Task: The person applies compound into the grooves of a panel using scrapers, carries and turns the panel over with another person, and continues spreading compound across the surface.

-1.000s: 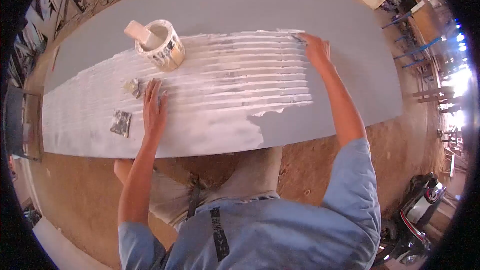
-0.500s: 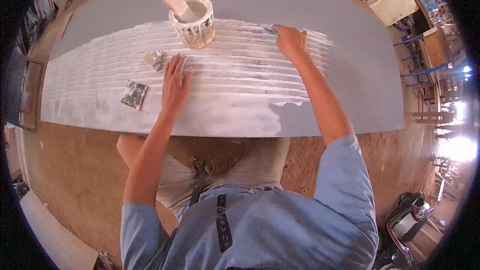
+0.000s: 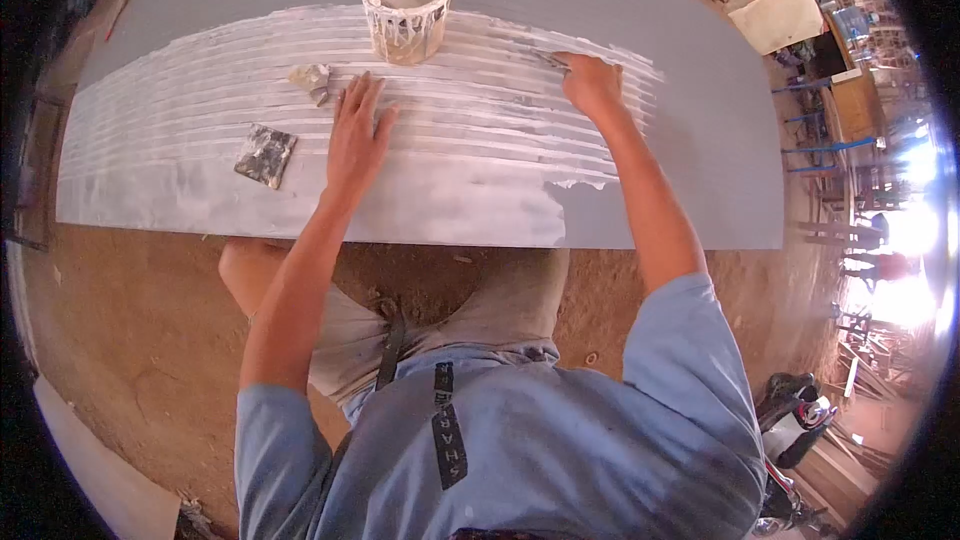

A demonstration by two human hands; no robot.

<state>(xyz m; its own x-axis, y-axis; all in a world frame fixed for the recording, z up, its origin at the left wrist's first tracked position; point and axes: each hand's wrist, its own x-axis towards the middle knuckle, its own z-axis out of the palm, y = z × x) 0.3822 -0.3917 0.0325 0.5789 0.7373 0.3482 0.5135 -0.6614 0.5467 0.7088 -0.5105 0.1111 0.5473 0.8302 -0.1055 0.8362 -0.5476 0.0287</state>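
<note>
Putty blade (image 3: 548, 59), pinched in my right hand (image 3: 592, 83), lay flat against the grey board (image 3: 720, 140) at the far edge of the white putty ridges, right of the putty tub (image 3: 405, 8). My left hand (image 3: 355, 135), fingers spread wide and empty, pressed near the tub, apparently bracing me; a spare scraper (image 3: 266, 155) lay to its left.

One grey board (image 3: 700, 140); one putty tub (image 3: 407, 8); two scraps (image 3: 266, 155); two hands (image 3: 356, 135).

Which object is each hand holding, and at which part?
The right hand grips a small scraper at its rear end, blade on the board. The left hand holds nothing; it lies flat on the board.
</note>
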